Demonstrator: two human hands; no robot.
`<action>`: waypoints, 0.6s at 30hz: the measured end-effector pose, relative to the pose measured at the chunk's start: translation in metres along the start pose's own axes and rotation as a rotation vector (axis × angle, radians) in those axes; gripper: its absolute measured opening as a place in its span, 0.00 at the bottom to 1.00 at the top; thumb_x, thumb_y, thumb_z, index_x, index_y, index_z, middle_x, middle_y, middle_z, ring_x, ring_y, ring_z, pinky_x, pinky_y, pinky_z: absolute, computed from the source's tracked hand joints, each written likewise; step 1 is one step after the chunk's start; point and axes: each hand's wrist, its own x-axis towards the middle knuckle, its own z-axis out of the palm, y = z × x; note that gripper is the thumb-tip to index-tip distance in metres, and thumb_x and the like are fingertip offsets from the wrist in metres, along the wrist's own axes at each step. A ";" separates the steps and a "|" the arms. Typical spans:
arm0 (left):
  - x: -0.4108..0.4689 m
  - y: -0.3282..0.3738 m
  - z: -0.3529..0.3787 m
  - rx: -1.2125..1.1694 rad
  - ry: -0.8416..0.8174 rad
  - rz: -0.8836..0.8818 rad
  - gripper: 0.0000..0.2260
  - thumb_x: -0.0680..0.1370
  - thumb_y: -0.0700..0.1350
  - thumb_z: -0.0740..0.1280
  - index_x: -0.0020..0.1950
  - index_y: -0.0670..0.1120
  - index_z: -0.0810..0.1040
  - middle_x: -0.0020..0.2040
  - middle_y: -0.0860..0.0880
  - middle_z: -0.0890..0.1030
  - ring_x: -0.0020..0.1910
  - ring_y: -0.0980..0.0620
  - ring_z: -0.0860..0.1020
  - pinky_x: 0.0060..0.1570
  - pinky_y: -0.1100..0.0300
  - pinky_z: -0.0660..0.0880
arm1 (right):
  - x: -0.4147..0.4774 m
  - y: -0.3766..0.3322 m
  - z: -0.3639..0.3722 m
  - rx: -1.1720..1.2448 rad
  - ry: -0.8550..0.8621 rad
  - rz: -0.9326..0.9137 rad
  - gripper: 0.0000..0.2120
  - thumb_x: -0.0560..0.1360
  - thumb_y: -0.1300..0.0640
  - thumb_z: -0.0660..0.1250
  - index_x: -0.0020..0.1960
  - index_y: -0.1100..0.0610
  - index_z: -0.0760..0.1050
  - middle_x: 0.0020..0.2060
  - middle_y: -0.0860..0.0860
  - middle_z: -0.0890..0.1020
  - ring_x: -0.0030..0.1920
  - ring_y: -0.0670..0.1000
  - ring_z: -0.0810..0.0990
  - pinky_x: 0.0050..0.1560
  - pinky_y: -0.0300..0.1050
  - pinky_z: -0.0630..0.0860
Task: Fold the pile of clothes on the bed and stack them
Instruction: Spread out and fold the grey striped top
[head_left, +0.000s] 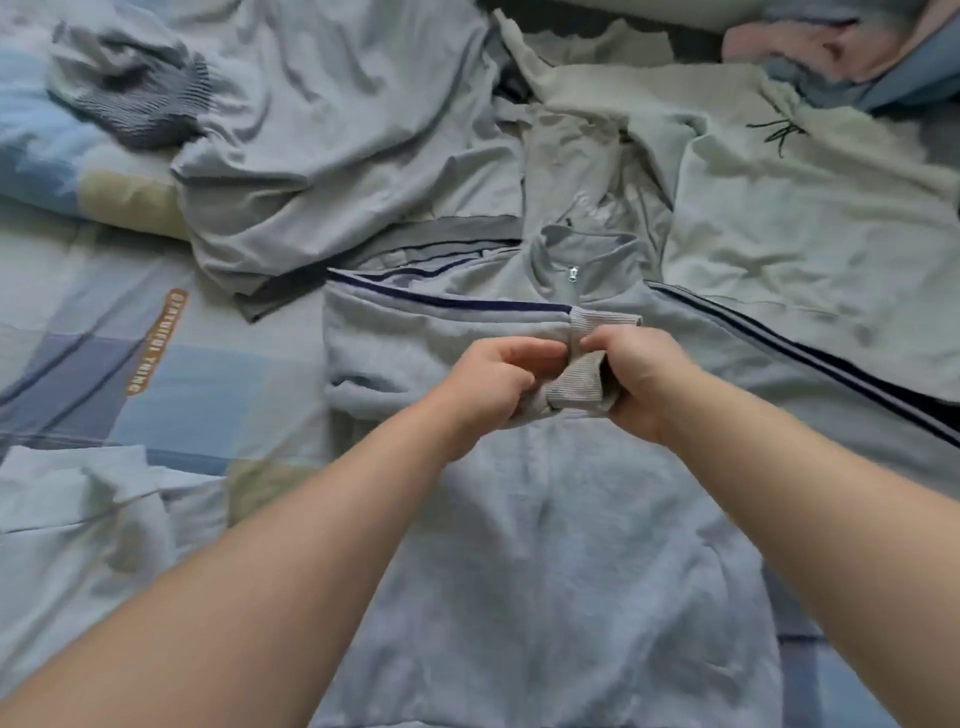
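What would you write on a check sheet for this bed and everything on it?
Surface: rumpled checked bed sheet.
Job's things: grey zip sweatshirt lies flat, one sleeve folded across its chest, the other stretched out; grey shirt, striped garment and pale shirt lie unfolded.
Clutter: pillow at left; pink cloth bunched at top right.
Grips: left grip and right grip, bare hands, both hold the folded sleeve's ribbed cuff.
Cables: nothing seen.
Surroundings: nothing seen.
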 end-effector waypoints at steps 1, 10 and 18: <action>0.009 -0.004 0.036 0.007 0.034 0.004 0.23 0.77 0.24 0.52 0.62 0.39 0.79 0.55 0.42 0.83 0.45 0.51 0.81 0.38 0.64 0.77 | 0.004 0.004 -0.035 -0.033 0.076 -0.004 0.06 0.80 0.67 0.61 0.49 0.61 0.76 0.47 0.61 0.82 0.47 0.60 0.82 0.50 0.60 0.81; 0.108 -0.012 0.259 1.140 0.067 0.376 0.32 0.75 0.49 0.71 0.78 0.55 0.65 0.76 0.48 0.68 0.76 0.45 0.63 0.74 0.47 0.61 | 0.012 0.023 -0.327 -0.224 0.163 -0.194 0.08 0.77 0.66 0.67 0.43 0.56 0.80 0.48 0.58 0.84 0.51 0.58 0.82 0.61 0.60 0.78; 0.174 -0.011 0.406 1.300 -0.293 0.200 0.17 0.71 0.66 0.73 0.41 0.59 0.69 0.40 0.58 0.75 0.42 0.52 0.73 0.43 0.56 0.69 | 0.016 0.038 -0.526 -0.392 0.543 -0.178 0.06 0.80 0.61 0.66 0.47 0.53 0.79 0.47 0.52 0.82 0.51 0.55 0.81 0.46 0.44 0.73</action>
